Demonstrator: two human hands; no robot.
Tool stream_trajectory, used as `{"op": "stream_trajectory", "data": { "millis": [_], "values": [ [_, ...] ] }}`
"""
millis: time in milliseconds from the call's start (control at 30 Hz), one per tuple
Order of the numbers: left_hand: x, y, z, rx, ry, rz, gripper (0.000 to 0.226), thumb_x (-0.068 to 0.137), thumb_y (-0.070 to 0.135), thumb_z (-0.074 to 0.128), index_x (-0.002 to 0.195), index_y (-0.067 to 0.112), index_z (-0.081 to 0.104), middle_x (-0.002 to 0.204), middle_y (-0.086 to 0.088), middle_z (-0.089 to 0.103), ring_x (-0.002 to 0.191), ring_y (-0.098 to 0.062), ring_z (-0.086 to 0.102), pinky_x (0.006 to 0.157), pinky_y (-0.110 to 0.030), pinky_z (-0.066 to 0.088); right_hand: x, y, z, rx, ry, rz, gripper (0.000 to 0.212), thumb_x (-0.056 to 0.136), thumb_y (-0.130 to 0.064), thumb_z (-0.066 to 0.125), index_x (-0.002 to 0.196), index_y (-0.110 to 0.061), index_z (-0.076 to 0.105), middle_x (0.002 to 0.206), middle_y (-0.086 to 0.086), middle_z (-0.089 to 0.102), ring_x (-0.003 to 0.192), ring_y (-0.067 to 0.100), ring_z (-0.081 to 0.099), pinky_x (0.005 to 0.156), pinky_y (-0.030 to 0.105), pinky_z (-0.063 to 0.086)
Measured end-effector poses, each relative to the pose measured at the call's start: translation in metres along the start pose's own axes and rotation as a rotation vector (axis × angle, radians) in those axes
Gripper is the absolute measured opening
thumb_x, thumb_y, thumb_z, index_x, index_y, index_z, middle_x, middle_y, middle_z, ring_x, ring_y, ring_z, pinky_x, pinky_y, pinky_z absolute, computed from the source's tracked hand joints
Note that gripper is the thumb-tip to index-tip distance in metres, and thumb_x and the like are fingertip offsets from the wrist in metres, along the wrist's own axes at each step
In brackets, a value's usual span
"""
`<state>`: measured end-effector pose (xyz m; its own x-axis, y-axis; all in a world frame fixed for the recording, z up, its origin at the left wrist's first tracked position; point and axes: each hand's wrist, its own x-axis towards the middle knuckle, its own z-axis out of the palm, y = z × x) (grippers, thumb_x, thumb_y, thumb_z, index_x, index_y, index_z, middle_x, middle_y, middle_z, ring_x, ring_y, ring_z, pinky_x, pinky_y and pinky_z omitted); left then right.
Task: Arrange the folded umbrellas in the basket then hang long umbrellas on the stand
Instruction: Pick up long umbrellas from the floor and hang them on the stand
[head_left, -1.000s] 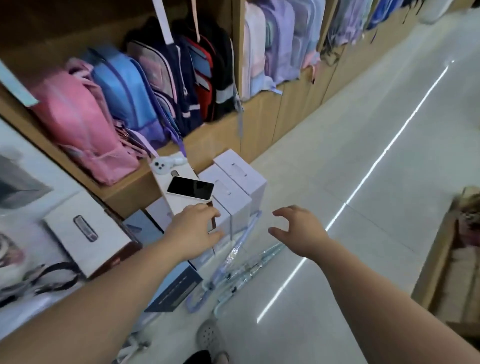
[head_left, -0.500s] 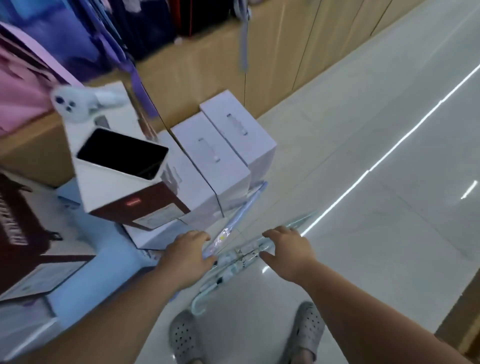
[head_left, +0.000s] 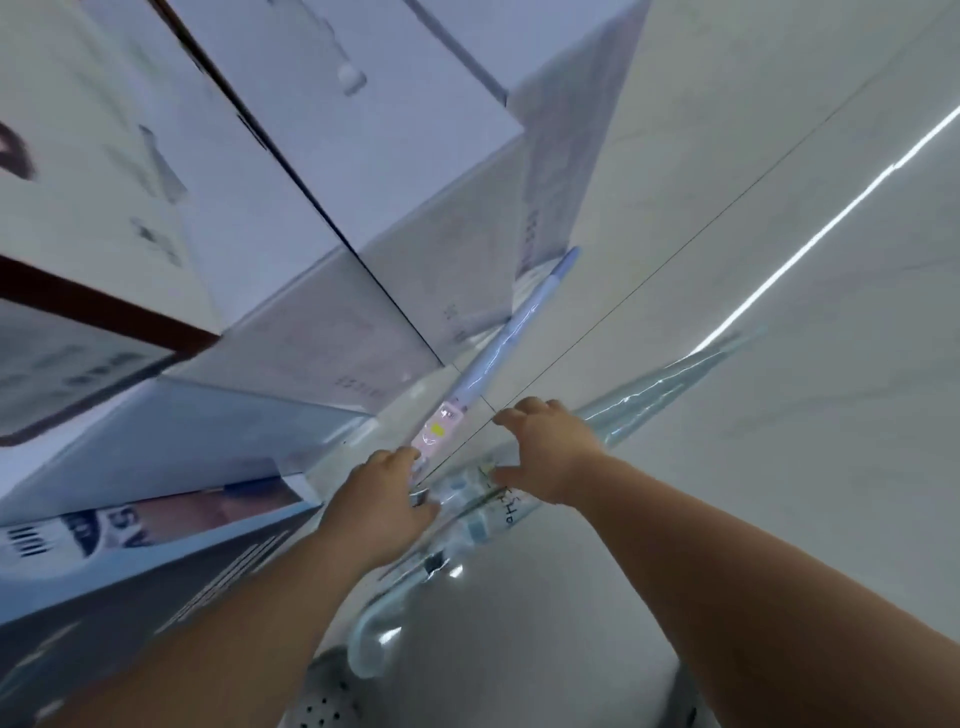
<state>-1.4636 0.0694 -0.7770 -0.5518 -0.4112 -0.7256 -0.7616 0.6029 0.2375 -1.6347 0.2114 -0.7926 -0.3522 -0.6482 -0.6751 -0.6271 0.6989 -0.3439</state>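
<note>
Long umbrellas lie on the pale floor beside stacked boxes. A light blue long umbrella (head_left: 503, 347) with a pink label leans along the boxes' base. A clear teal-tinted long umbrella (head_left: 654, 395) in plastic wrap lies across it, its curved handle (head_left: 368, 642) pointing toward me. My left hand (head_left: 382, 506) arches over the place where the umbrellas cross, fingers curled down on them; its grip is hidden. My right hand (head_left: 545, 452) hovers over the clear umbrella, fingers spread and touching the wrap. No basket or stand is in view.
White boxes (head_left: 332, 171) are stacked high at the left, on a blue box (head_left: 171, 447) and a dark printed one (head_left: 130, 592). My grey clog (head_left: 322, 696) shows at the bottom edge. Tiled floor (head_left: 779, 467) with a bright light streak runs to the right.
My head has dropped much closer to the floor and boxes. Both hands have stayed on the umbrellas, and the right hand's fingers have spread wider over the clear one.
</note>
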Motion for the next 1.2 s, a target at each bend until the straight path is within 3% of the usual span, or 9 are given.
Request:
{"op": "stream_trajectory", "data": {
  "millis": [100,233,333,433,600,800,900,1067,1200],
  "values": [
    [0.054,-0.017,0.024,-0.029,0.037,-0.060,0.058,0.085,0.043,0.068,0.135,0.021,0.048,0.129,-0.010,0.053,0.115,-0.033,0.055,0.091,-0.038,0.047,0.052,0.009,0.030,-0.021,0.009,0.005,0.074,0.088,-0.058,0.062,0.152,-0.036,0.033,0.152,-0.001,0.039,0.134,0.028,0.040,0.106,0.046,0.041],
    [0.104,-0.039,0.053,-0.042,0.054,-0.119,0.066,0.088,0.035,0.066,0.147,0.021,0.039,0.139,-0.016,0.050,0.122,-0.037,0.053,0.098,-0.041,0.046,0.090,0.033,0.065,0.021,0.025,0.083,0.067,0.095,-0.053,0.056,0.153,-0.044,0.024,0.161,0.000,0.025,0.141,0.031,0.033,0.108,0.048,0.034],
    [0.119,-0.047,0.072,-0.123,0.048,-0.142,0.052,0.083,0.026,0.067,0.132,0.022,0.050,0.123,-0.011,0.060,0.104,-0.034,0.059,0.089,-0.042,0.050,0.104,0.041,0.080,-0.005,0.144,0.065,0.070,0.097,-0.050,0.051,0.155,-0.048,0.012,0.168,0.000,0.001,0.150,0.033,0.015,0.115,0.049,0.026],
    [0.127,-0.053,0.083,-0.143,0.103,-0.109,0.036,0.083,0.022,0.064,0.118,0.022,0.057,0.109,-0.008,0.064,0.094,-0.032,0.060,0.081,-0.041,0.052,0.121,0.035,0.083,-0.108,0.218,-0.078,0.073,0.099,-0.049,0.049,0.157,-0.046,0.003,0.168,-0.003,-0.015,0.155,0.031,-0.005,0.121,0.049,0.017],
    [0.131,-0.053,0.085,-0.109,0.130,-0.072,0.024,0.089,0.021,0.064,0.111,0.017,0.056,0.101,-0.007,0.061,0.086,-0.030,0.060,0.070,-0.037,0.049,0.144,0.021,0.085,-0.215,0.239,-0.172,0.059,0.102,-0.049,0.042,0.155,-0.044,0.018,0.169,-0.002,-0.002,0.154,0.035,-0.008,0.123,0.053,0.009],
    [0.094,-0.030,0.073,-0.367,0.059,-0.062,0.021,0.092,0.011,0.058,0.110,0.021,0.055,0.093,-0.005,0.063,0.080,-0.025,0.058,0.065,-0.032,0.044,0.115,0.023,0.070,-0.258,0.264,-0.185,0.062,0.101,-0.056,0.039,0.156,-0.043,0.015,0.169,-0.001,0.001,0.154,0.036,-0.012,0.122,0.059,0.003],
    [0.058,-0.008,0.058,-0.433,0.032,-0.055,0.020,0.094,0.012,0.057,0.107,0.027,0.054,0.092,-0.003,0.064,0.083,-0.025,0.061,0.068,-0.036,0.048,0.077,0.026,0.047,-0.269,0.275,-0.225,0.060,0.100,-0.057,0.038,0.155,-0.042,0.019,0.169,-0.001,0.003,0.154,0.036,-0.010,0.122,0.060,0.002],
    [-0.025,0.037,0.025,-0.487,-0.014,0.016,0.028,0.093,0.014,0.063,0.108,0.036,0.055,0.100,0.006,0.069,0.092,-0.016,0.066,0.082,-0.038,0.054,-0.020,0.034,-0.008,-0.311,0.300,-0.302,0.055,0.098,-0.054,0.045,0.149,-0.033,0.040,0.165,0.000,0.024,0.155,0.036,-0.001,0.120,0.064,-0.003],
    [-0.107,0.086,-0.015,-0.514,-0.061,0.096,0.026,0.090,0.013,0.065,0.107,0.032,0.060,0.098,0.010,0.069,0.086,-0.007,0.066,0.083,-0.038,0.056,-0.126,0.040,-0.071,-0.336,0.320,-0.303,0.050,0.092,-0.051,0.046,0.133,-0.025,0.057,0.145,0.002,0.053,0.151,0.036,0.022,0.118,0.068,0.010]
  ]
}}
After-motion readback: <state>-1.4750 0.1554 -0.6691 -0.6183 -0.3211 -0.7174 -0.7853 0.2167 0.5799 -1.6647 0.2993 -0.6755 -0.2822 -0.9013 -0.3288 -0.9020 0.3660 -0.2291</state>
